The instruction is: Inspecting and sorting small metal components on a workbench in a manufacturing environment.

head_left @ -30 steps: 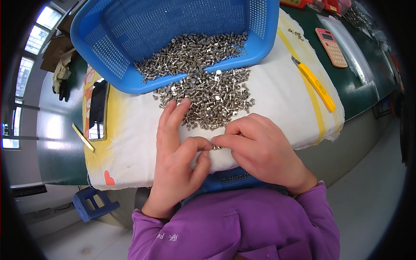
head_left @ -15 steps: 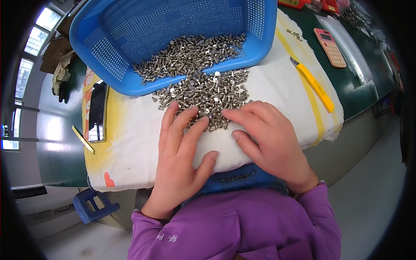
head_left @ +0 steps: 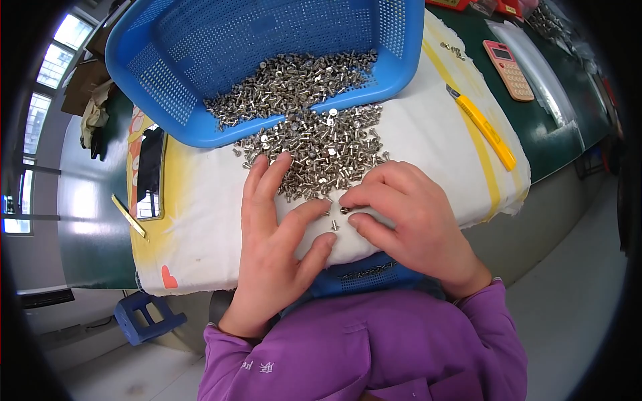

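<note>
A heap of small silver screws [head_left: 334, 144] spills from the mouth of a tipped blue perforated basket [head_left: 190, 130] onto a white cloth [head_left: 207, 247]. My left hand [head_left: 271, 247] lies at the heap's near left edge, fingers spread, with the index finger and thumb curving around a gap. Inside that gap a loose screw [head_left: 335, 226] rests on the cloth. My right hand [head_left: 414, 224] is at the near right edge, its fingers bent and the thumb apart from the index finger. Another screw sits right by its index fingertip, seemingly touched and not pinched.
A yellow utility knife [head_left: 485, 130] and a few loose screws [head_left: 453, 50] are on the cloth's right side. Beyond stands a pink calculator [head_left: 508, 70]. A phone [head_left: 151, 174] and a thin yellow strip [head_left: 128, 215] lie left. Below the table edge, a blue basket [head_left: 364, 281] sits near my lap.
Both hands have drawn slightly back from the heap, and a few screws have come toward me onto bare cloth. My left index finger has bent inward.
</note>
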Action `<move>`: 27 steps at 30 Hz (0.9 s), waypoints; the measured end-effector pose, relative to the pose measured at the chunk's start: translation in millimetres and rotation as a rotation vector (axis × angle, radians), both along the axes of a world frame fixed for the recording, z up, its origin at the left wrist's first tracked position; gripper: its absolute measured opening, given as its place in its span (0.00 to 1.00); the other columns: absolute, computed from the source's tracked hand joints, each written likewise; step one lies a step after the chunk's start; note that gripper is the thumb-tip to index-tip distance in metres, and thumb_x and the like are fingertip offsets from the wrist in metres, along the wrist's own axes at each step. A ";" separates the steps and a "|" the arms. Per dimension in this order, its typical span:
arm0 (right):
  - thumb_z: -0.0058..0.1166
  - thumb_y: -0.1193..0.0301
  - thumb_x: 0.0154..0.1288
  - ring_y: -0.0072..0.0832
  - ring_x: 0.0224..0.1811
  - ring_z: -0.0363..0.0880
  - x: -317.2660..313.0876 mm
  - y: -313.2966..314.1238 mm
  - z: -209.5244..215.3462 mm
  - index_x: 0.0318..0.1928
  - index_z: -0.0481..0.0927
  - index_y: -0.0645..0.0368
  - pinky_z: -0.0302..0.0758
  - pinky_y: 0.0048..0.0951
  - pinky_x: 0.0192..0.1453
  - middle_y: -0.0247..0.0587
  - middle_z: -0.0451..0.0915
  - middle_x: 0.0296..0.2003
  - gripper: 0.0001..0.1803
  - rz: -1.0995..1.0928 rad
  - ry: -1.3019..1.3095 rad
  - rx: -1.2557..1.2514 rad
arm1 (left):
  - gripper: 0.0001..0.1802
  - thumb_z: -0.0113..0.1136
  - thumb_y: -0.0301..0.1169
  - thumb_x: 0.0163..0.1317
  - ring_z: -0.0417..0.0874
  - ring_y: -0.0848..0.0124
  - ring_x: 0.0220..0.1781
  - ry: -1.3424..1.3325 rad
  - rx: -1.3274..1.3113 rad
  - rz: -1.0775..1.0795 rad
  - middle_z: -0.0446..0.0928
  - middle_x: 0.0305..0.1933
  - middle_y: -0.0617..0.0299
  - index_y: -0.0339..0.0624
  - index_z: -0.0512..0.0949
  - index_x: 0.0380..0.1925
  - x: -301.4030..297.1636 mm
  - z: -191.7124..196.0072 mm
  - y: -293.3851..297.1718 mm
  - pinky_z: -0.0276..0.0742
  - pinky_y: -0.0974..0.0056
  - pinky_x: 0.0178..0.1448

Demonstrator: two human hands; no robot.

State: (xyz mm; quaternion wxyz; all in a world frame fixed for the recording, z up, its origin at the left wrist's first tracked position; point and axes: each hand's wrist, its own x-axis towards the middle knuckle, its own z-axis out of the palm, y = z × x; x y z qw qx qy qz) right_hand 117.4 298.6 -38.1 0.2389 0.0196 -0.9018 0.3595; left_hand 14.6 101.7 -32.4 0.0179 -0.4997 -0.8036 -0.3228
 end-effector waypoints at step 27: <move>0.64 0.78 0.58 0.40 0.40 0.78 0.9 -1.2 0.6 0.38 0.81 0.56 0.75 0.40 0.44 0.39 0.75 0.37 0.07 0.044 0.048 -0.015 | 0.10 0.63 0.19 0.54 0.57 0.32 0.81 -0.046 0.049 -0.006 0.61 0.78 0.37 0.40 0.81 0.37 -2.5 -0.3 0.2 0.56 0.39 0.80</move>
